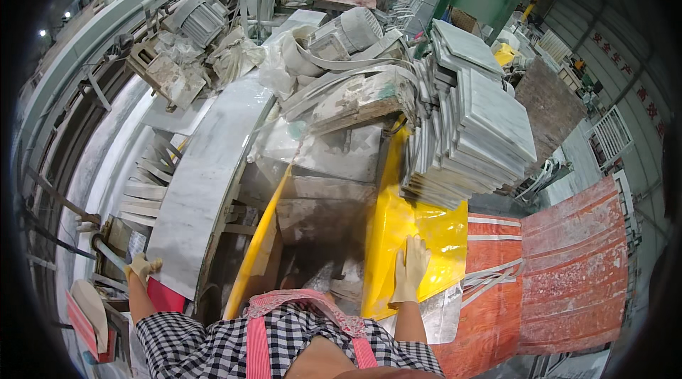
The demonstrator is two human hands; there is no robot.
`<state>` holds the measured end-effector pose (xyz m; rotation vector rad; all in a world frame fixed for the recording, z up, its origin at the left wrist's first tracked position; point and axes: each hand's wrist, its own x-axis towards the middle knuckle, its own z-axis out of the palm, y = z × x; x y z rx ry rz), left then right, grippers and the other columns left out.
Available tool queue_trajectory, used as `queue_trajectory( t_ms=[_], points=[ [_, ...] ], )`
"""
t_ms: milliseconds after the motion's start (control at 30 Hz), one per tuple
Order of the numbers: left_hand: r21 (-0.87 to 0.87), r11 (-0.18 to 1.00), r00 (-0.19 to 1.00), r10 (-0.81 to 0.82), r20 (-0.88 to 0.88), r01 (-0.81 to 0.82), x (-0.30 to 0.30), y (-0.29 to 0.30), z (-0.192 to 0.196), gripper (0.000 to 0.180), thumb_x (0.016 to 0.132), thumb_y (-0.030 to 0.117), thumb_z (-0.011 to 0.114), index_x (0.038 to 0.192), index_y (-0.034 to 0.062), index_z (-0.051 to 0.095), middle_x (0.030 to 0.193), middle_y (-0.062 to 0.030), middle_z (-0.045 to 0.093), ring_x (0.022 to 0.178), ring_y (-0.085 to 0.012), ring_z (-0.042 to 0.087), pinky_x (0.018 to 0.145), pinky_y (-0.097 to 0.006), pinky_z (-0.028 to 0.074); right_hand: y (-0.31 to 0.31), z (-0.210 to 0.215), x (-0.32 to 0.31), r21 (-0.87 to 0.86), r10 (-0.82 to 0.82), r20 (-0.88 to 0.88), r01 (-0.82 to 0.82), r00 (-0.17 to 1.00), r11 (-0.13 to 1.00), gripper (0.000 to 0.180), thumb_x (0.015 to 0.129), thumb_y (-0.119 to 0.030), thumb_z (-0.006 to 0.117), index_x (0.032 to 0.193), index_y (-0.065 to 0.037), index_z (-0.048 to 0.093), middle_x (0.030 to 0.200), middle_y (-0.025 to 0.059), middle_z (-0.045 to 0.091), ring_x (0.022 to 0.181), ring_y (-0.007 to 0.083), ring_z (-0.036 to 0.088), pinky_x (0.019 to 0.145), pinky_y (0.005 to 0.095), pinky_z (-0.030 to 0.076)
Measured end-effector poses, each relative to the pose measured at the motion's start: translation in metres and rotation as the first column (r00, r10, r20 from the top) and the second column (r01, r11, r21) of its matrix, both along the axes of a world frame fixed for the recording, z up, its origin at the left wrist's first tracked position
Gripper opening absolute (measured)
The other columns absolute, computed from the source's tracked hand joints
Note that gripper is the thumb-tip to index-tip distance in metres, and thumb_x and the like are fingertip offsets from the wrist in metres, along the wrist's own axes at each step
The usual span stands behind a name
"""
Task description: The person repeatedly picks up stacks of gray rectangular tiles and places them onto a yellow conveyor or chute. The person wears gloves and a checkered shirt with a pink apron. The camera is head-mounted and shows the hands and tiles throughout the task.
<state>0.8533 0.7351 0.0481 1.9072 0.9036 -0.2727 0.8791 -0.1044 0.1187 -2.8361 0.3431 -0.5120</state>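
Observation:
My left hand (144,266), in a cream glove, is at the near left corner of a long white-grey marble slab (202,187). Its fingers look spread, and I see nothing held in them. A grey pipe (109,254) ends close beside that hand. On the right, my gloved right hand (410,270) lies with extended fingers on a glossy yellow sheet (435,230), palm down. Behind the sheet rises a tall stack of white marble tiles (472,127).
Between my arms is a dark recess (312,244) with a yellow bar (263,237) along its left. An orange-red panel (568,265) with white straps (490,272) lies at right. Dusty motors (348,31) and a wooden-edged block (362,105) stand ahead.

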Motion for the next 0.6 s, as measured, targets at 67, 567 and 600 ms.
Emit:
queue_trajectory(
  t_ms=[67,567,600],
  points=[
    [0.091,0.993,0.988,-0.055,-0.146,0.069,0.002,-0.010,0.010,0.049,0.086,0.016,0.080,0.123,-0.0082,0.059,0.098,-0.0130,0.071,0.074,-0.0215,0.068,0.059,-0.033,0.052,0.000,0.001,-0.001,0.027,0.010,0.007,-0.011,1.000,1.000,0.049,0.095,-0.017,0.064,0.141,-0.006,0.055,0.149,0.0183,0.052,0.140,0.0382,0.043,0.120,0.0548,0.027],
    [0.000,0.998,0.995,-0.065,0.070,0.065,0.029,-0.062,0.091,0.045,0.084,0.021,0.085,0.108,-0.0108,0.065,0.086,-0.0183,0.074,0.071,-0.0246,0.072,0.060,-0.034,0.058,-0.006,-0.005,-0.006,0.088,0.060,0.066,-0.066,0.996,0.994,0.050,0.099,-0.018,0.059,0.148,-0.007,0.053,0.152,0.0226,0.051,0.143,0.0422,0.042,0.122,0.0543,0.023],
    [-0.066,0.994,0.993,-0.087,0.080,0.093,0.026,-0.067,0.109,0.045,0.087,0.027,0.081,0.111,-0.0078,0.067,0.086,-0.0144,0.074,0.072,-0.0220,0.071,0.064,-0.034,0.058,-0.006,-0.005,-0.006,0.085,0.071,0.056,-0.075,0.996,0.993,0.050,0.100,-0.018,0.059,0.148,-0.006,0.052,0.152,0.0229,0.051,0.143,0.0424,0.043,0.123,0.0539,0.023]
  ],
)
